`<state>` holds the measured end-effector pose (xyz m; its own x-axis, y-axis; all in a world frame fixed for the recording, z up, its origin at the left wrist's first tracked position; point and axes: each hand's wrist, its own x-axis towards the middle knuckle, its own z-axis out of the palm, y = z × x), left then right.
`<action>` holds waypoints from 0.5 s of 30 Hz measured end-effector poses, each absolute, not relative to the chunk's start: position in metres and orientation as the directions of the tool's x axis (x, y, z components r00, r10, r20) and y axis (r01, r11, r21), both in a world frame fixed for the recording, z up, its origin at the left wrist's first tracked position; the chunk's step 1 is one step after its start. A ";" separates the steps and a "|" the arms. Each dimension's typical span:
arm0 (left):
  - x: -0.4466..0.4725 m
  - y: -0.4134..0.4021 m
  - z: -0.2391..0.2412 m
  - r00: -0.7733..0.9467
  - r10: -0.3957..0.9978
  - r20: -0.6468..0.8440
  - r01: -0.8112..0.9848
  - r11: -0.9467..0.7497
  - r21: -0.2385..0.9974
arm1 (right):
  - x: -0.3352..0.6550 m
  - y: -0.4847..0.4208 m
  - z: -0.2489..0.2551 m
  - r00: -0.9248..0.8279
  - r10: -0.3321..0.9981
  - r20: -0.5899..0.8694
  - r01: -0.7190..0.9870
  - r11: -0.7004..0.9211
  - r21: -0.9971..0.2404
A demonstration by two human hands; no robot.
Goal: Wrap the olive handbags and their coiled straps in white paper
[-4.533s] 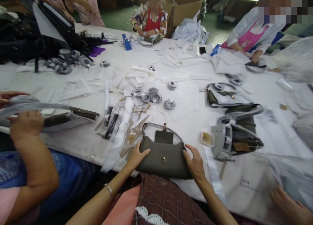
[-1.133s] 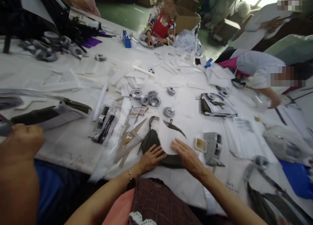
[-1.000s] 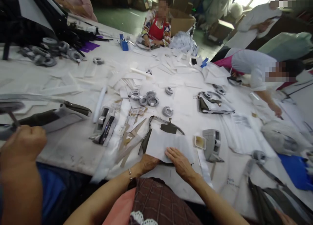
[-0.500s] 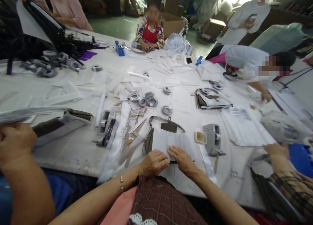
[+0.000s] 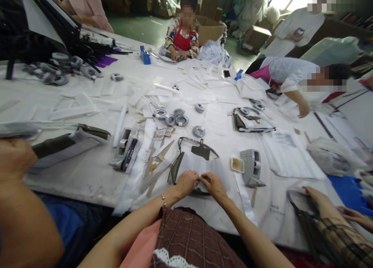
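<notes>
A small olive-grey handbag lies at the near table edge, mostly covered by a white paper sheet; its flap tab and wrapped strap stick out behind. My left hand and my right hand meet on the sheet's near edge, fingers curled and pinching the paper over the bag's front.
A grey tape dispenser and small glue tray sit right of the bag. Another dispenser, paper strips and tape rolls lie behind. Co-workers' hands work at both sides; a wrapped bag lies farther right.
Earlier the bag lay uncovered between my hands. A white sheet then came over it, and my hands slid from flat on the sheet to pinching together at its near edge.
</notes>
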<state>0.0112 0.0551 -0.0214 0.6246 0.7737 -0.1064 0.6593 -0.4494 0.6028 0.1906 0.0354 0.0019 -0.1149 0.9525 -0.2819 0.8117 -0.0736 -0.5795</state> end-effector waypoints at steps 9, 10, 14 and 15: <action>0.024 0.067 -0.028 0.452 0.866 -0.216 0.777 -0.262 0.573 | 0.183 0.043 -0.016 0.024 0.970 -0.242 0.900 -0.126 -0.417; 0.024 0.067 -0.029 0.455 0.864 -0.215 0.778 -0.269 0.568 | 0.182 0.044 -0.016 0.022 0.967 -0.256 0.906 -0.128 -0.405; 0.025 0.063 -0.029 0.490 0.850 -0.192 0.790 -0.340 0.510 | 0.180 0.049 -0.014 -0.014 0.956 -0.292 0.929 -0.095 -0.358; 0.027 0.062 -0.029 0.500 0.846 -0.187 0.791 -0.357 0.496 | 0.180 0.049 -0.013 -0.032 0.953 -0.300 0.935 -0.078 -0.346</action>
<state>0.0267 0.0624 -0.0295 0.4996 0.8457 -0.1874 0.7912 -0.3575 0.4962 0.1803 0.0487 -0.0129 -0.0318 0.9533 -0.3004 0.9351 -0.0777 -0.3456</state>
